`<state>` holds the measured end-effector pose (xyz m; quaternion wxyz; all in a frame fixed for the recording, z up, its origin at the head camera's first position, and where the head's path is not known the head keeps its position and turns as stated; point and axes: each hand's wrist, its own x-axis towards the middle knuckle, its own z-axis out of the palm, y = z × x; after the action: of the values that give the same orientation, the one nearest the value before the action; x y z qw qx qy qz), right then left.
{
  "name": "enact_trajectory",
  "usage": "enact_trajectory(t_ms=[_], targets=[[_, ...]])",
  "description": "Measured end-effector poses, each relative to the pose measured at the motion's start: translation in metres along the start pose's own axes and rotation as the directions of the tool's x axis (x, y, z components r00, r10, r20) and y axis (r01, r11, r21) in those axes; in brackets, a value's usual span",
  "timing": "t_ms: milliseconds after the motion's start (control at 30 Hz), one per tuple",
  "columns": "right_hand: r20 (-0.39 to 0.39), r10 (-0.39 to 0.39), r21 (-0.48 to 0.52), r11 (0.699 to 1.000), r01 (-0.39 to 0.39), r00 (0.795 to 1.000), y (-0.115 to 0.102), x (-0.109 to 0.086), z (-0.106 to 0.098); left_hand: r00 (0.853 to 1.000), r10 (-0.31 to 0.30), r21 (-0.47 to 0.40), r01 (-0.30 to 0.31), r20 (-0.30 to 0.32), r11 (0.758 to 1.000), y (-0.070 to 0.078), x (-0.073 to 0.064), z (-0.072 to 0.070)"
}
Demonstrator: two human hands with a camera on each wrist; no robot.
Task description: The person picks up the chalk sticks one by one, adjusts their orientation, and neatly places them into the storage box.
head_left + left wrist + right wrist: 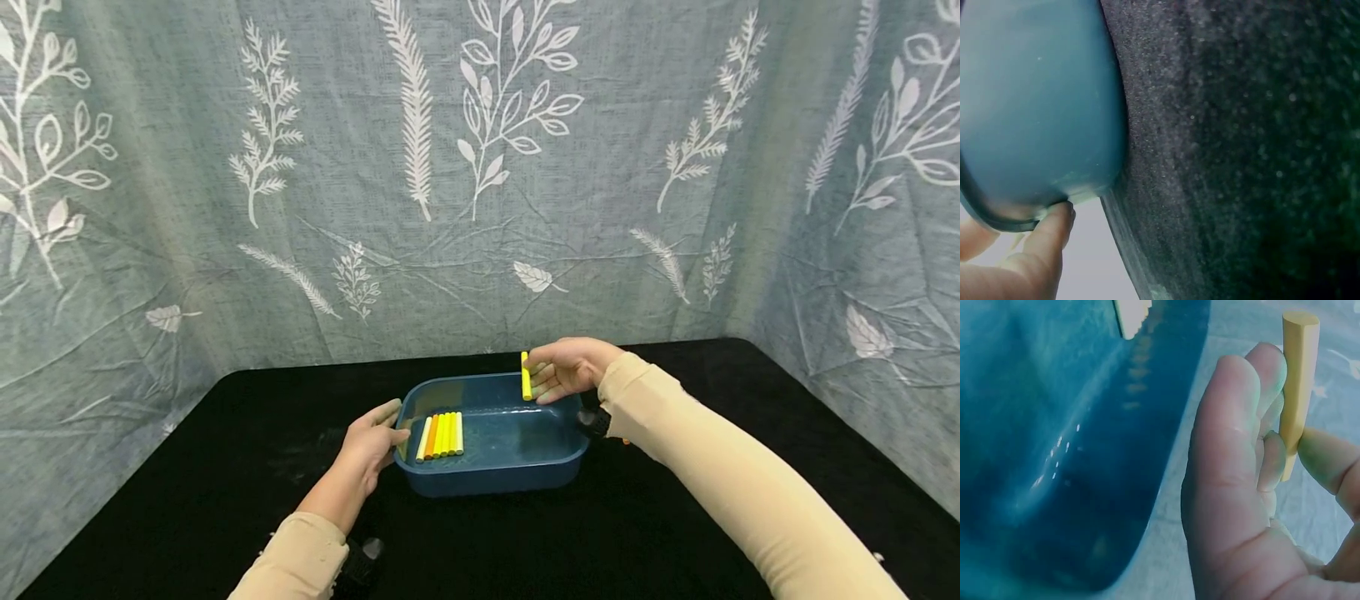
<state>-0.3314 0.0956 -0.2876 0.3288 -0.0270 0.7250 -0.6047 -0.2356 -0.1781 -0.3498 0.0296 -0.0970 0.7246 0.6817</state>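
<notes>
A blue plastic tub sits on the black table, and my left hand holds it by its left end, thumb over the rim. In the left wrist view, fingertips touch the tub's wall. Above the tub's far right part, my right hand pinches a yellow chalk stick between thumb and fingers. The right wrist view shows this chalk standing nearly upright. Inside the tub at the left, a row of chalk sticks lies side by side: white, orange and several yellow ones.
The black cloth-covered table extends around the tub. Behind it hangs a grey-green curtain with white leaf patterns. A small orange piece shows beside the right sleeve, mostly hidden.
</notes>
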Motion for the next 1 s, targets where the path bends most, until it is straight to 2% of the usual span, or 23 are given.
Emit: enact_trajectory(t_ms=[233, 533, 900, 1000], targets=[[-0.014, 0.071, -0.093, 0.993, -0.072, 0.997, -0.009, 0.015, 0.02, 1.0, 0.008, -0.007, -0.008, 0.001, 1.0, 0.001, 0.001, 0.003], [-0.024, 0.135, -0.221, 0.965, -0.138, 0.99, -0.005, 0.035, 0.043, 1.0, -0.005, -0.002, 0.005, 0.009, 1.0, 0.0, 0.0, 0.002], [-0.057, 0.207, -0.235, 0.948, -0.214, 0.977, 0.0, 0.056, 0.063, 1.0, -0.016, -0.006, 0.017, 0.017, 1.0, 0.001, 0.0, -0.003], [-0.062, 0.217, -0.232, 0.946, -0.225, 0.974, 0.006, 0.061, 0.065, 1.0, -0.009, -0.007, 0.009, 0.026, 1.0, 0.0, 0.001, 0.0]])
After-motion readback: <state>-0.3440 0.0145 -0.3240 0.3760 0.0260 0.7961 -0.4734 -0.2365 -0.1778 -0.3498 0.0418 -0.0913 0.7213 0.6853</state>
